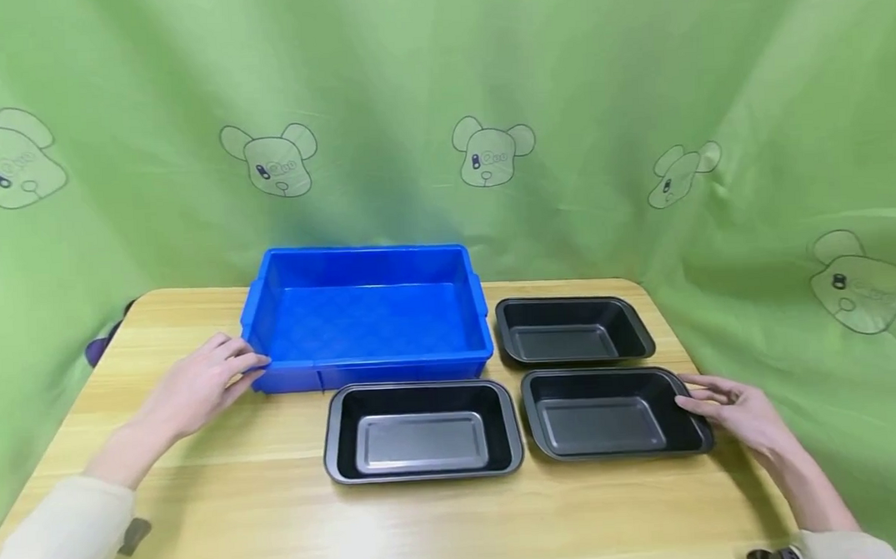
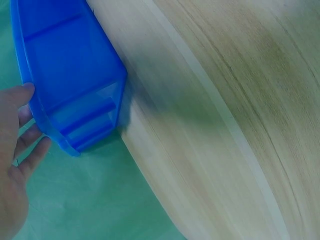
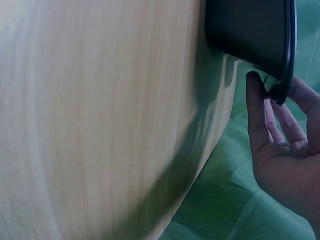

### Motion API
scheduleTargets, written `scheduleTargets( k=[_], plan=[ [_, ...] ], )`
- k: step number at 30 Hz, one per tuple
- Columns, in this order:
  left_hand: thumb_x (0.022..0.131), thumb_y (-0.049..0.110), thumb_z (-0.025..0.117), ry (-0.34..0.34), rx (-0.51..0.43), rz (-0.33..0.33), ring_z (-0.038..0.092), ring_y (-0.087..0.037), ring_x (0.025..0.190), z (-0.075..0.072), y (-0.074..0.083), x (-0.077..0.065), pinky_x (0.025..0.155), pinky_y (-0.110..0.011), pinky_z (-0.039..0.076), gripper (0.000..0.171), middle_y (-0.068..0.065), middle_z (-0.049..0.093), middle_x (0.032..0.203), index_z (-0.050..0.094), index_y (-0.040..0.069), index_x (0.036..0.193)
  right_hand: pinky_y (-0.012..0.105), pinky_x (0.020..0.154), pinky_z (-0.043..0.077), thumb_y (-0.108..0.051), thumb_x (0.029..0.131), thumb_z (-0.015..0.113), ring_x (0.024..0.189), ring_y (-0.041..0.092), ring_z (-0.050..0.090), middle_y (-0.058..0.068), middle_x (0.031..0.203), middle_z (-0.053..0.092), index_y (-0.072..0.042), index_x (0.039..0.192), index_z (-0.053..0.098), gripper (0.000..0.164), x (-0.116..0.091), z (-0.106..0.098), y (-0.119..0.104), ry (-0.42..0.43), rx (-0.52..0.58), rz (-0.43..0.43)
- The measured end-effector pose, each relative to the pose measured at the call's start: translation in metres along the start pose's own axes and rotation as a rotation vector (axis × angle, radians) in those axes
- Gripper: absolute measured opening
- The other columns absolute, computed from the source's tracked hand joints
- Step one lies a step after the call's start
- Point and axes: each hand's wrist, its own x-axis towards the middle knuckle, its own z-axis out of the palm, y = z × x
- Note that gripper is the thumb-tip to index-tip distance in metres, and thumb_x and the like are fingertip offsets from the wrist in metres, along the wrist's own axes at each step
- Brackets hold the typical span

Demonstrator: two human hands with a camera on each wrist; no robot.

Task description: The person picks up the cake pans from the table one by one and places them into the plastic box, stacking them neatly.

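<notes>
A blue plastic bin [image 1: 399, 371] stands at the back of the wooden table. My left hand [image 1: 205, 382] holds the rim at its front left corner, thumb and fingers on either side of the edge in the left wrist view. Toward the right, my right hand [image 1: 747, 416] grips the right end of a black loaf pan [image 1: 605, 427]. In the right wrist view, thumb and fingers pinch the pan's rim [image 3: 289, 55], and the pan casts a shadow on the table. Nothing lies inside the bin or the held pan.
Another black loaf pan [image 1: 423, 443] sits in front of the bin, left of the held one. A third loaf pan [image 1: 571, 341] rests behind the held one, beside the bin. Green cloth [image 1: 379, 82] with bear-head outlines hangs behind and around the table [image 1: 293, 520].
</notes>
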Motion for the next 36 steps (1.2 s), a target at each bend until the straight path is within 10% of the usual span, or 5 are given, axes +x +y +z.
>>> scheduleTargets(
  k=[13, 36],
  plan=[
    [0.078, 0.002, 0.088, 0.002, 0.000, 0.016, 0.063, -0.024, 0.090, 0.004, -0.001, 0.002, 0.073, -0.042, 0.060, 0.027, -0.005, 0.073, 0.095, 0.081, 0.009, 0.103, 0.034, 0.075, 0.066, -0.007, 0.100, 0.071, 0.086, 0.015, 0.079, -0.016, 0.104, 0.081, -0.044, 0.122, 0.069, 0.043, 0.003, -0.001, 0.006, -0.090, 0.269, 0.032],
    [0.080, 0.003, 0.088, 0.001, 0.020, 0.000, 0.063, -0.023, 0.089, 0.000, -0.003, -0.002, 0.071, -0.041, 0.060, 0.025, -0.005, 0.073, 0.094, 0.081, 0.010, 0.103, 0.039, 0.074, 0.067, -0.011, 0.101, 0.071, 0.081, 0.019, 0.080, -0.005, 0.094, 0.082, -0.050, 0.106, 0.067, 0.039, 0.013, 0.006, 0.005, -0.099, 0.277, 0.114]
  ],
)
